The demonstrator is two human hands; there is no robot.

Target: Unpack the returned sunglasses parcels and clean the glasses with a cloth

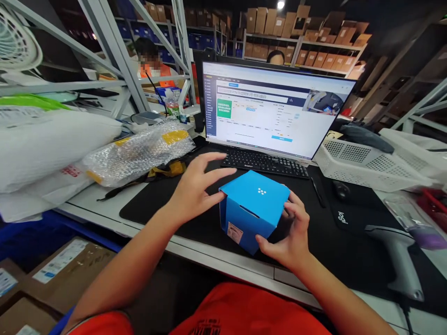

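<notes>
A blue cardboard box (256, 195) with white dots on its top and a small label on its front stands on the black desk mat (206, 228). Its left side appears partly open at the top flap. My right hand (291, 232) grips the box from the right, thumb on the front face and fingers round the far side. At the box's upper left corner is my left hand (199, 184), its fingers spread and its thumb touching the edge of the lid. What is inside the box is hidden.
Behind the box are a keyboard (265, 163) and a lit monitor (268, 111). A mouse (341, 190), a grey barcode scanner (398, 260) and a white basket (370, 165) stand to the right. Bubble-wrapped goods (139, 149) lie left; cartons (59, 270) sit below. Another person (153, 65) is beyond the frame.
</notes>
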